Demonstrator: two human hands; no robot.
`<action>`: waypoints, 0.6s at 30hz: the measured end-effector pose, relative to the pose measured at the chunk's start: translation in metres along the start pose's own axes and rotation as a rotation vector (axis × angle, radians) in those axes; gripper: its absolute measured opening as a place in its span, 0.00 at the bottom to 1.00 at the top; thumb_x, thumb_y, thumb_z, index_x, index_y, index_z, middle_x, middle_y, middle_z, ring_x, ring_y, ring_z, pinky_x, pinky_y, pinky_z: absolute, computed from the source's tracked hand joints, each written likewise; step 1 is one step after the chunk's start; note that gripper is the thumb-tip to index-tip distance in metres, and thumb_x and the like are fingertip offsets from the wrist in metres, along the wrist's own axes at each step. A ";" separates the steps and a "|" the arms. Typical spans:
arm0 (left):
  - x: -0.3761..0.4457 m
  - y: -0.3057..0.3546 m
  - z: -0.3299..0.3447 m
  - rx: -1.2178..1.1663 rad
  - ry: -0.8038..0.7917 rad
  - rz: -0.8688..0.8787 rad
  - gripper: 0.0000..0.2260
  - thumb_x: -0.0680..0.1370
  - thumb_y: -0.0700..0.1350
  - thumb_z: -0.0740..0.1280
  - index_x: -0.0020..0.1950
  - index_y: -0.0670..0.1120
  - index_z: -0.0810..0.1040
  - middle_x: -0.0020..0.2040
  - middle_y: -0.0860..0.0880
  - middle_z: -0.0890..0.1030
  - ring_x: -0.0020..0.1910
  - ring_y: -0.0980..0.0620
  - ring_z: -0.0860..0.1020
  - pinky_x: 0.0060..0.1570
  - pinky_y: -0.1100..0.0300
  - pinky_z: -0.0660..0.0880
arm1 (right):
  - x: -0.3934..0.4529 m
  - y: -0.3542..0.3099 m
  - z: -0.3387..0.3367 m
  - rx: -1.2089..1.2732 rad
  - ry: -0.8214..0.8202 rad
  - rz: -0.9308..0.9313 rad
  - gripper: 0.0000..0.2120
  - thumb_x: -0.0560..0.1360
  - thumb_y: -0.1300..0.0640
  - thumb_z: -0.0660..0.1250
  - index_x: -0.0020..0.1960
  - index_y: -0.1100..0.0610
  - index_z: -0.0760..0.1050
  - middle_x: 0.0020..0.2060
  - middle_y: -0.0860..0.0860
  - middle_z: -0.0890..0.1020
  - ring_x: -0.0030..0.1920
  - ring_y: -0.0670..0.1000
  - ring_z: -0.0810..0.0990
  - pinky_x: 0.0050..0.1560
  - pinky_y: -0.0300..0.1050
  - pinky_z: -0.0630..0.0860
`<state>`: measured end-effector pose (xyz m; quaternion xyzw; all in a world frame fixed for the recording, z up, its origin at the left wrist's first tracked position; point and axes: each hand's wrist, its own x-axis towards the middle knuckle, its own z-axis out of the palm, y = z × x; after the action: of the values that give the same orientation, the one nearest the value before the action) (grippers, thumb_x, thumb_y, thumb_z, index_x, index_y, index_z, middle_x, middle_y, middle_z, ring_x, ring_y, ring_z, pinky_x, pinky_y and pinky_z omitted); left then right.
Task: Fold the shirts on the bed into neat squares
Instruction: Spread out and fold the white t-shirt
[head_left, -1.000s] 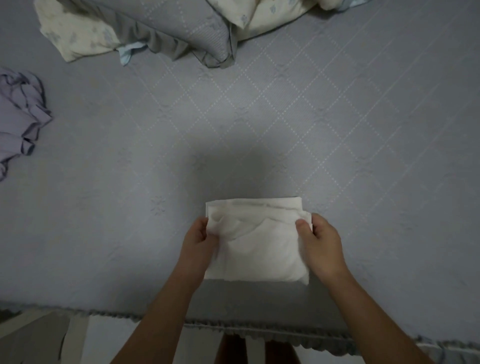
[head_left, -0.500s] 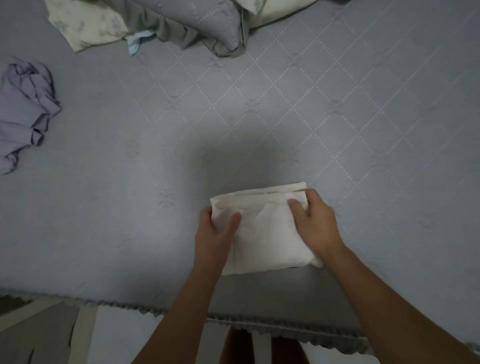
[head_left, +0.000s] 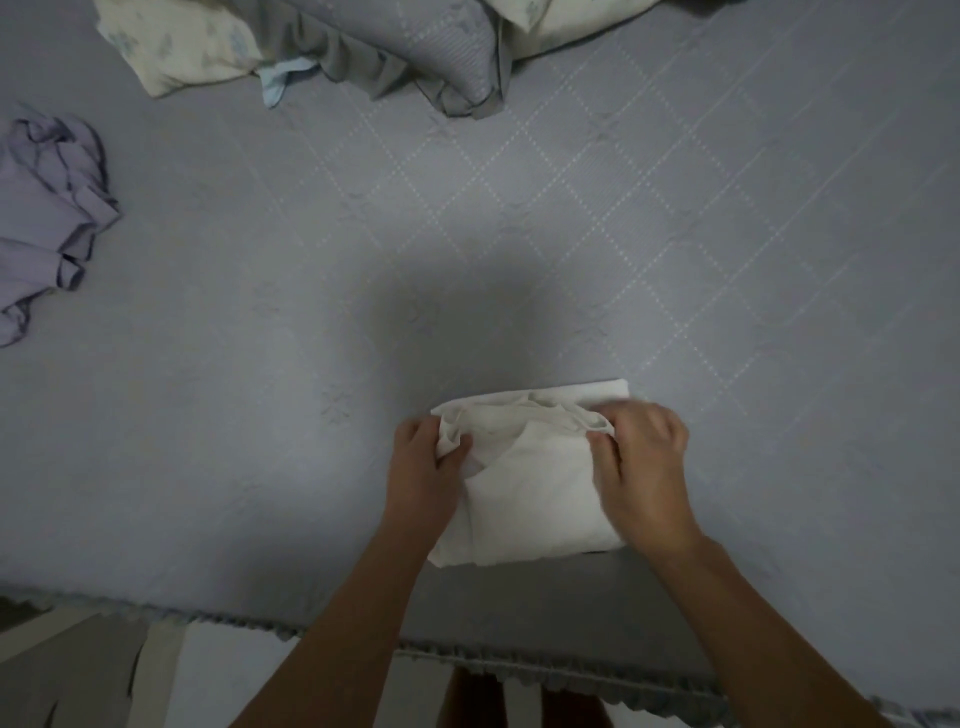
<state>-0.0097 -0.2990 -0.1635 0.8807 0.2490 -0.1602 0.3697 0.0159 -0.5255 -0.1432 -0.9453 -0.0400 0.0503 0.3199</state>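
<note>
A white shirt (head_left: 535, 488), folded into a small rough square, lies on the grey quilted bed (head_left: 467, 234) near its front edge. My left hand (head_left: 423, 467) pinches the shirt's upper left corner, thumb on top of the cloth. My right hand (head_left: 644, 467) grips the upper right corner with curled fingers, and the top layer there is bunched and lifted. A crumpled lilac shirt (head_left: 41, 218) lies at the far left of the bed.
A grey ruffled pillow (head_left: 405, 52) and cream patterned bedding (head_left: 182, 47) lie along the far side. The bed's frilled front edge (head_left: 571, 665) runs just below my forearms, with floor beyond it.
Both hands have slid up from the shirt's sides to its top corners. The flat top layer is now pulled up and bunched between them.
</note>
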 end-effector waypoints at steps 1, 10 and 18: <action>0.001 -0.002 0.001 0.015 0.003 0.000 0.09 0.79 0.47 0.68 0.53 0.41 0.76 0.52 0.50 0.70 0.45 0.53 0.71 0.42 0.68 0.61 | 0.005 0.003 0.003 0.001 -0.010 -0.034 0.08 0.78 0.62 0.61 0.55 0.57 0.76 0.54 0.50 0.79 0.59 0.52 0.73 0.67 0.48 0.61; 0.002 0.011 0.000 -0.079 0.109 -0.113 0.10 0.82 0.48 0.62 0.60 0.45 0.76 0.57 0.45 0.78 0.57 0.44 0.77 0.50 0.60 0.66 | 0.039 0.013 0.019 -0.051 -0.137 0.135 0.10 0.81 0.57 0.60 0.60 0.58 0.75 0.49 0.55 0.80 0.51 0.56 0.74 0.53 0.51 0.72; -0.033 0.037 0.034 0.488 -0.033 0.611 0.23 0.82 0.51 0.53 0.78 0.50 0.63 0.80 0.44 0.57 0.79 0.44 0.54 0.75 0.40 0.55 | 0.025 0.016 0.016 -0.170 -0.055 0.112 0.11 0.79 0.60 0.64 0.60 0.58 0.76 0.56 0.56 0.77 0.54 0.57 0.73 0.54 0.53 0.73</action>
<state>-0.0198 -0.3562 -0.1500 0.9737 -0.0761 -0.1115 0.1838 0.0396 -0.5255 -0.1677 -0.9680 -0.0003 0.0905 0.2341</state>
